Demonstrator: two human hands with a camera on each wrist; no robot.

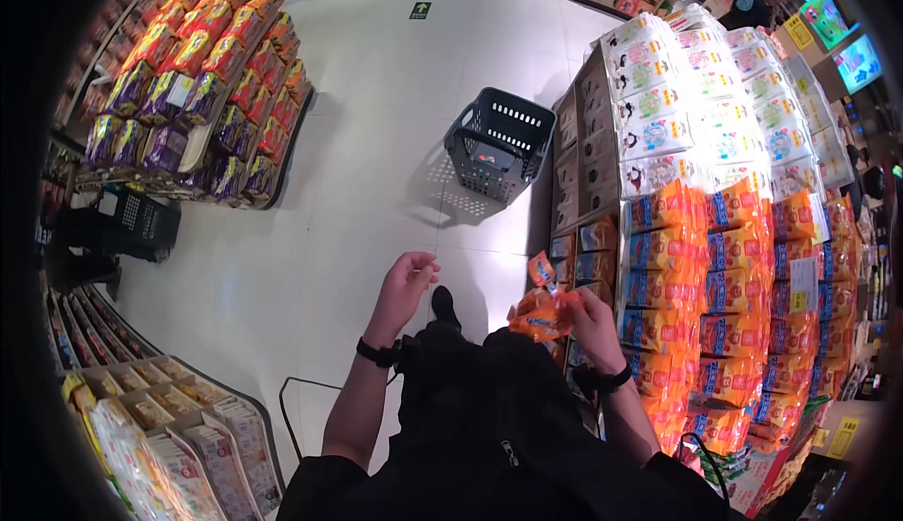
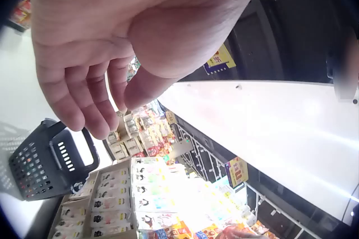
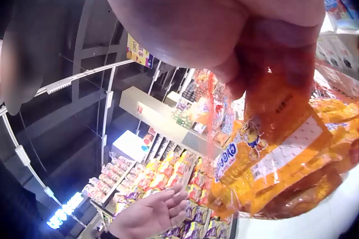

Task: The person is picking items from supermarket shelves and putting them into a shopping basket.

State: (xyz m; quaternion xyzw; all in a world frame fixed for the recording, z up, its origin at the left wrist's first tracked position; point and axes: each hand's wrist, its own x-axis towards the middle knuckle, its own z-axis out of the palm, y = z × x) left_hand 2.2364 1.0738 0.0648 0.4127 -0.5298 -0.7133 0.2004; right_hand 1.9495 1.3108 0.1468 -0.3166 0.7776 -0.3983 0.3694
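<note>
My right hand (image 1: 595, 326) pinches an orange plastic snack bag (image 1: 540, 322) by its upper end, beside the shelf of orange bags. Seen from the right wrist, the printed bag (image 3: 268, 155) hangs below the fingers, its clear lower part showing wrapped contents. A smaller orange flap (image 1: 541, 269) sticks up at its far end in the head view. Held out over the aisle, my left hand (image 1: 406, 288) has nothing in it. Its fingers (image 2: 73, 101) are loosely bent, with the thumb near the index finger.
A dark shopping basket (image 1: 499, 149) stands on the floor ahead. To the right, a display holds rows of orange bags (image 1: 658, 291) and white packs (image 1: 654, 102). Purple and red packs (image 1: 169, 98) are stacked at the left, with another basket (image 1: 141, 222) below them.
</note>
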